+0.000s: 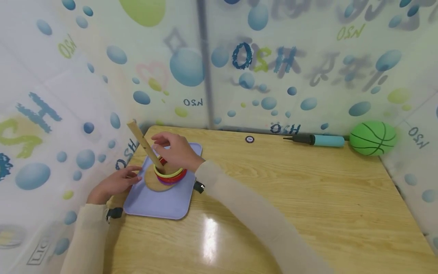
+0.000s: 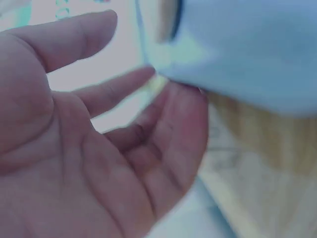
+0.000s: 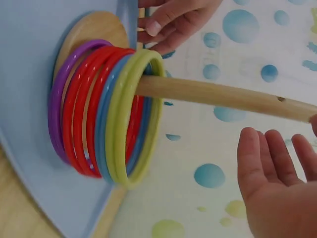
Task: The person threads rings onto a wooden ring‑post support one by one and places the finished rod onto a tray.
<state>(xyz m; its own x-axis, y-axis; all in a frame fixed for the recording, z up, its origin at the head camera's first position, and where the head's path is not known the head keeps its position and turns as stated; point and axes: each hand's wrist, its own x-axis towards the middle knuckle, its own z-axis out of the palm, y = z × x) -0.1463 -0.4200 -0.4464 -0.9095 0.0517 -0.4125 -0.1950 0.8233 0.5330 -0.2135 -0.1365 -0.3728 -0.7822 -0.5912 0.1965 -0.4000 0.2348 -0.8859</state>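
Observation:
A wooden peg (image 1: 143, 142) rises from a round wooden base (image 1: 150, 182) on a light blue-violet tray (image 1: 155, 207). Round the peg lies a stack of rings: a purple ring (image 3: 55, 111) lowest, then red rings (image 3: 69, 129), blue, and yellow-green rings (image 3: 115, 134) on top. My right hand (image 1: 178, 152) is above the stack beside the peg, fingers extended and apart from the rings; its thumb reaches the peg's edge in the right wrist view. At the tray's left edge is my left hand (image 1: 116, 182), its fingers loosely bent, fingertips right at the rim.
At the back right of the wooden table (image 1: 273, 182) lie a blue and black hand pump (image 1: 325, 140) and a green ball (image 1: 373, 138). A small round dark-rimmed disc (image 1: 249, 139) sits near the back edge. Patterned curtains (image 1: 222, 76) stand behind and at both sides.

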